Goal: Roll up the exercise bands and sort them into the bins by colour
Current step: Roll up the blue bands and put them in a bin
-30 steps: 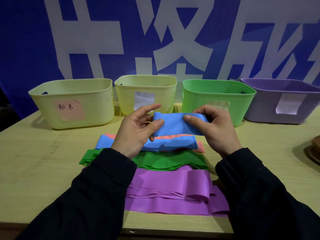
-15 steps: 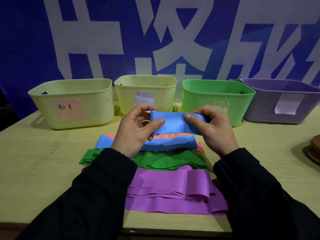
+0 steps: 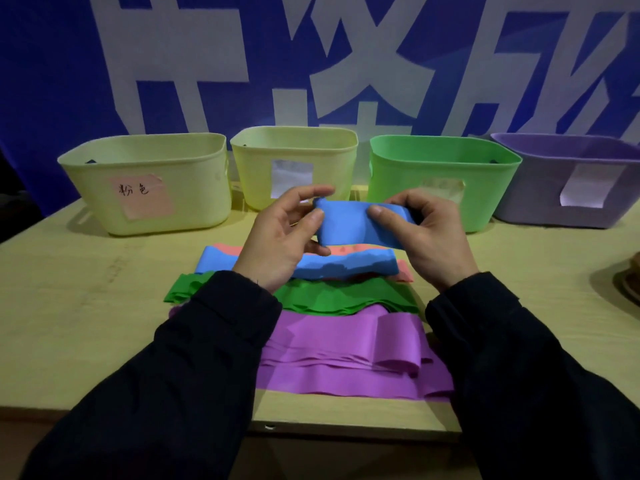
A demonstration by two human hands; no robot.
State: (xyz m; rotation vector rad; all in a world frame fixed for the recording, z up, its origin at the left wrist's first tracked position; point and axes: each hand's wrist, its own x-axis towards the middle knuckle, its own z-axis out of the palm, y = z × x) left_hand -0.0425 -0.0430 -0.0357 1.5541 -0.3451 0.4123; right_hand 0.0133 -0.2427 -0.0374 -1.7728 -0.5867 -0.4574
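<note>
Both hands (image 3: 280, 237) (image 3: 433, 237) pinch the rolled blue band (image 3: 353, 223) above the table (image 3: 86, 306).

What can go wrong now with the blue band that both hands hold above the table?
The blue roll is held only by thumbs and fingertips of the left hand and right hand, so it may spring open. No bin is blue, and the second yellow bin's label looks blank, so missorting is possible.

Clearance, bench (image 3: 86, 306)

I see bare bench left and right of the flat bands (image 3: 346, 341). Four bins (image 3: 156, 202) stand in a row along the far edge, tops open, blocking low passage toward the banner (image 3: 52, 64); narrow gaps between them.
</note>
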